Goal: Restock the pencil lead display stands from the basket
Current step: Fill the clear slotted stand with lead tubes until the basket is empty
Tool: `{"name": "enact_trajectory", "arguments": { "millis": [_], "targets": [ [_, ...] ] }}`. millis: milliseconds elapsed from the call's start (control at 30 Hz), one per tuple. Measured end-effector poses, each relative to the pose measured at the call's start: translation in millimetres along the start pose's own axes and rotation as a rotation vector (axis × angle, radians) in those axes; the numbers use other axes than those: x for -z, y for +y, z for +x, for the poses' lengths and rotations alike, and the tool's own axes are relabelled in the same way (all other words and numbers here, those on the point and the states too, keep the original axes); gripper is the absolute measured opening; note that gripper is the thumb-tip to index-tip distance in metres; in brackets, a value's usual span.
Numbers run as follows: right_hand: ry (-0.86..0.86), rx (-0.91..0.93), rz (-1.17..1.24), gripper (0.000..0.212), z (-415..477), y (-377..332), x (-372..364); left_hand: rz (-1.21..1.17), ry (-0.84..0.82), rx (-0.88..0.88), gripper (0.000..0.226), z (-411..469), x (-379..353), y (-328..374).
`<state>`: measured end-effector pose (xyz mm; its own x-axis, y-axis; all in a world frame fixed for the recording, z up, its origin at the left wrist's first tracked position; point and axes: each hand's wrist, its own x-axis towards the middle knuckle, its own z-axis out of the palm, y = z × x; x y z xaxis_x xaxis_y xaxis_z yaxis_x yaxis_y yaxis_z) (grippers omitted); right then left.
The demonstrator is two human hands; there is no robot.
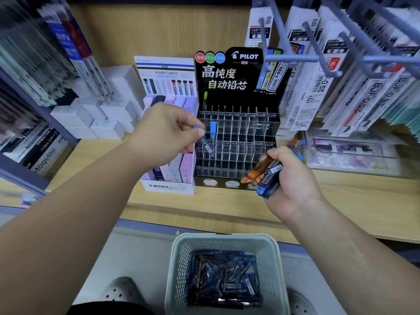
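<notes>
Forearms reach up from the bottom edge. Left hand fingers pinch one blue-capped lead case: cap pokes out above the fingertips, body slants down-right, just in front of the Pilot stand and its clear compartments. Another blue-capped case stands upright in a left compartment. Right hand fingers are clenched around a bundle of cases with orange and blue caps, held low by the stand's right front corner. MONO stand sits touching the Pilot stand's left side, both on the wooden shelf. Below, the basket holds a pile of loose cases.
</notes>
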<state>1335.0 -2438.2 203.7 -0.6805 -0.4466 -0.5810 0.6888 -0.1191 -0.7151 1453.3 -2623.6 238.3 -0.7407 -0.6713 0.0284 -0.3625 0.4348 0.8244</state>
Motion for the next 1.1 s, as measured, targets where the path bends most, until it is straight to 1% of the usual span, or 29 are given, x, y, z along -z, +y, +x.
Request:
{"name": "enact_trajectory", "arguments": {
  "millis": [100,333,667,833,933,1100],
  "targets": [
    [-0.018,0.011,-0.004,0.021,-1,0,0,0.138,0.014,-0.085,0.006,8,-8,2],
    [-0.031,0.01,0.003,0.019,3,-2,6,0.398,0.033,-0.301,0.014,19,-16,11],
    [-0.063,0.012,-0.016,0.021,2,-4,6,0.525,-0.076,-0.331,0.01,28,-13,11],
    [-0.105,0.024,-0.001,0.023,-1,-4,5,0.555,0.003,-0.377,0.011,24,-30,1],
    [-0.129,0.023,0.04,0.02,0,-4,4,0.627,0.045,-0.438,0.008,23,-34,-6],
    [-0.132,0.021,0.047,0.021,1,-3,3,0.763,0.087,-0.541,0.01,21,-40,-16]
  ]
}}
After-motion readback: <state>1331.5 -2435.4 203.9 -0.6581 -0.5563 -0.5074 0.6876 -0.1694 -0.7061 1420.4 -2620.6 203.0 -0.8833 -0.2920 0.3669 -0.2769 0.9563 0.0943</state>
